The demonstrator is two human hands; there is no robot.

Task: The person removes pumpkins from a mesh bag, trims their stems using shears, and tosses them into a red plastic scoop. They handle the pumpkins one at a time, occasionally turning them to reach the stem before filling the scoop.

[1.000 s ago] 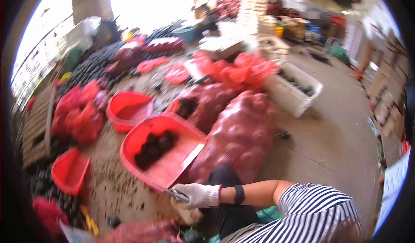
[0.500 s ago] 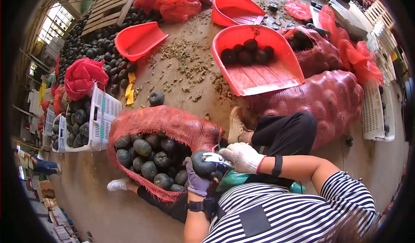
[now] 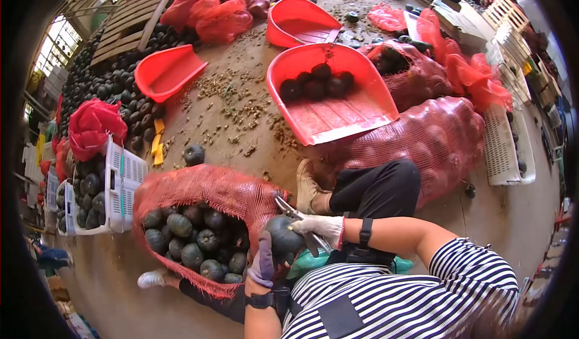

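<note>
My left hand (image 3: 262,265), in a purple-grey glove, is closed around the lower left side of a dark green round squash (image 3: 282,233). My right hand (image 3: 321,228), in a white glove, grips a pair of metal clippers (image 3: 289,209). Their blades point up and left past the squash's upper edge, and the handles come out below the palm. Fingertips of the right hand are at the squash's upper right side. Just left of my hands lies a red mesh bag (image 3: 214,179), its mouth open, with many similar squashes (image 3: 192,256) inside.
A red scoop (image 3: 356,113) holding several squashes lies ahead, beside a full mesh bag (image 3: 431,140). Two other red scoops (image 3: 166,73) lie farther off. White crates (image 3: 126,179) of squashes stand left. One loose squash (image 3: 194,154) sits on the littered floor.
The clippers have swung from lying against the squash to pointing up and left beyond it. My right hand has turned, its fingertips now at the squash. The whole view has shifted slightly.
</note>
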